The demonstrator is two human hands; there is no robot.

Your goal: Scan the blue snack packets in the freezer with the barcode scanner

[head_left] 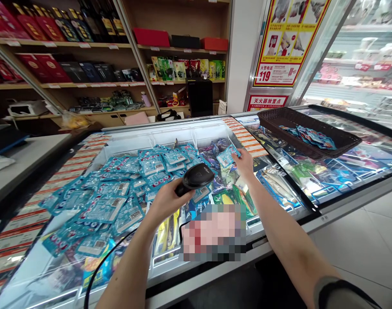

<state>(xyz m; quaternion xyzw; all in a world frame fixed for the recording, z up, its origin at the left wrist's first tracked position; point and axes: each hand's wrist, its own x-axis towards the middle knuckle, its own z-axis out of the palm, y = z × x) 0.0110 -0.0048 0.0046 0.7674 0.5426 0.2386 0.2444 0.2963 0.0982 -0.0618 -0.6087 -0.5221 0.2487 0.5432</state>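
My left hand (168, 198) is wrapped round the handle of a black barcode scanner (197, 175), whose cable (101, 267) runs down past my forearm. Between the fingers of my right hand (244, 161) is a small blue packet (227, 156), raised at the right of the freezer. A broad heap of similar blue packets (105, 201), several showing barcodes, is spread over the glass top of the chest freezer (279, 244). Below my hands, near the front edge, a pixelated patch (215, 231) hides what lies there.
On the freezer's right part stands a dark woven basket (331, 151) with some blue packets inside. Wooden shelves (95, 84) with bottles and boxes line the back. A white counter (25, 165) is at left, a red fire notice (276, 73) on the pillar.
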